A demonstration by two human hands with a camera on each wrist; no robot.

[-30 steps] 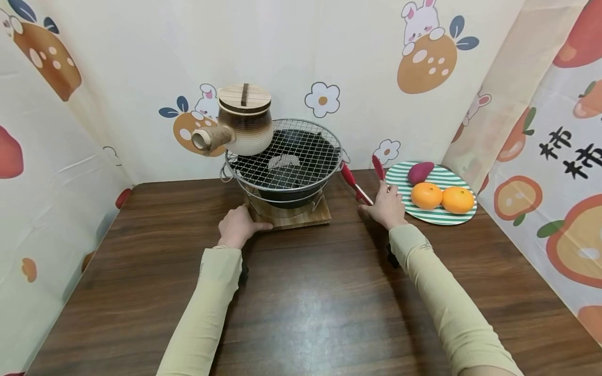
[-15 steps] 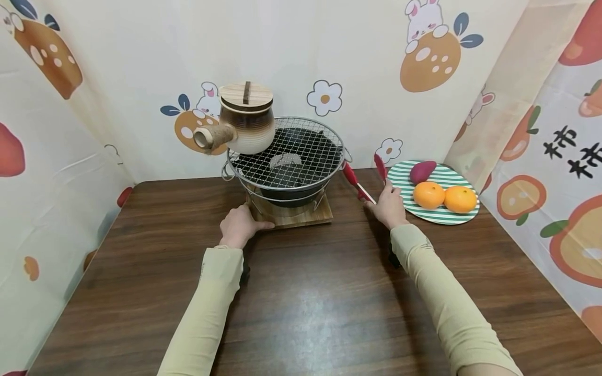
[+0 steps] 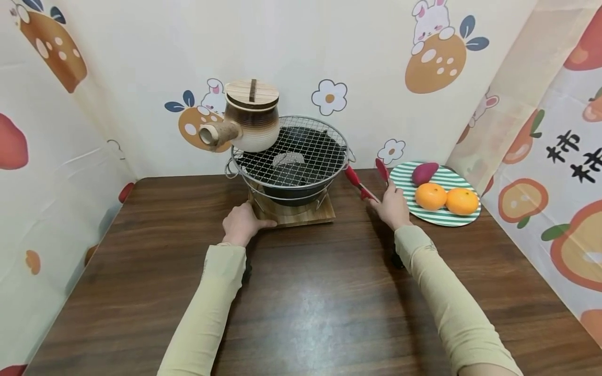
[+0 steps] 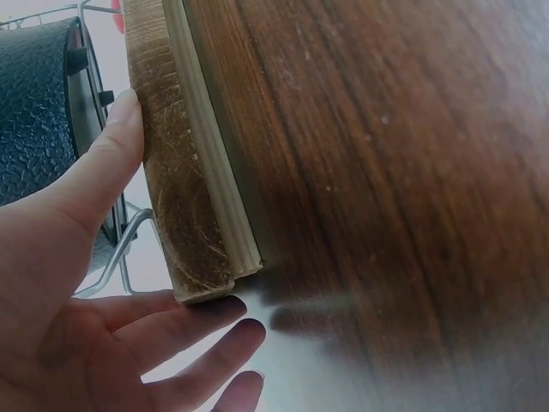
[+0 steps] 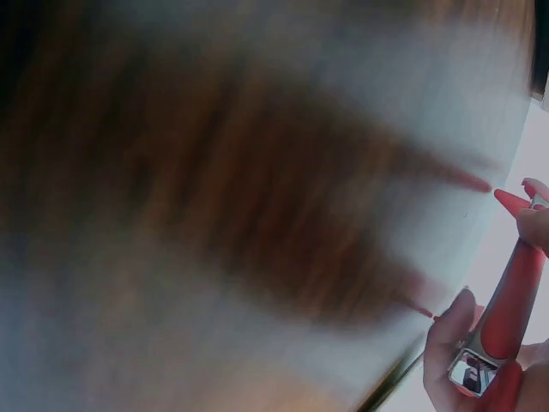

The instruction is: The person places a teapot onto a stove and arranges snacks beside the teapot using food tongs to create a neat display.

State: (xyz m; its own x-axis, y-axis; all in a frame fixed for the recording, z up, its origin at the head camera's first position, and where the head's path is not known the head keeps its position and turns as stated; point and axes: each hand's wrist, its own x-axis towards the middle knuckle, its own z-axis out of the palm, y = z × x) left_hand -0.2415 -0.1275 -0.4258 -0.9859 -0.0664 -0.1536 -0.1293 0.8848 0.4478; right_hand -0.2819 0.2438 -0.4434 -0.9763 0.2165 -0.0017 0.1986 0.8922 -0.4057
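Head view: the right hand grips red tongs on the tabletop, their long axis pointing toward eleven o'clock, tips spread between the grill and the striped plate. At nine o'clock from it, the left hand lies relaxed, thumb pressing the grill's wooden board.

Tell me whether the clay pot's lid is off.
No, the wooden lid sits on the clay pot atop the grill mesh.
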